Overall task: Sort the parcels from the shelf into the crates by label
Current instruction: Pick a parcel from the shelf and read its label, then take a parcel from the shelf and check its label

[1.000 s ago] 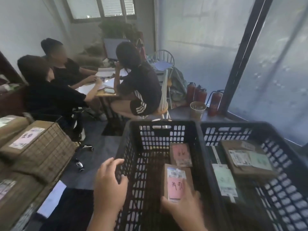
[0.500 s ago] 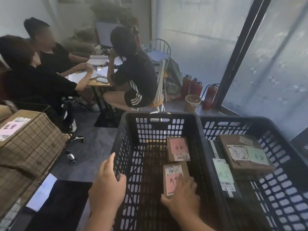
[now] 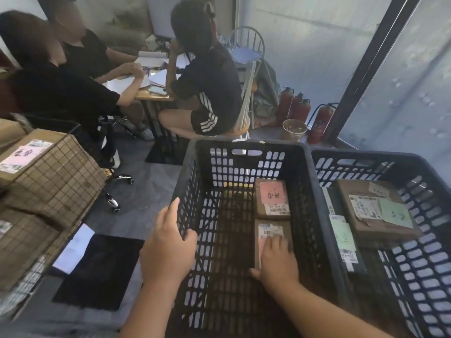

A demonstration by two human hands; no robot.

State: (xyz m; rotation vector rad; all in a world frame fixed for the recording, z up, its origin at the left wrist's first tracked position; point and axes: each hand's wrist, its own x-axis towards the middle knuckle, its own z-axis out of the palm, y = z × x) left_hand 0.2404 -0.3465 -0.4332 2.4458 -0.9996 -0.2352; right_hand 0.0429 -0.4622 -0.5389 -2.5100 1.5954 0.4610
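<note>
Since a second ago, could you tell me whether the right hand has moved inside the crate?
Yes. The right hand has slid down the near pink-label parcel onto its top, toward the left crate's floor.

Left crate (image 3: 185, 172) floor bare left of two parcels (image 3: 272, 198).

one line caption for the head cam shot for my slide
Right hand sets a pink-label parcel into the left crate while the left hand grips its rim.
</note>
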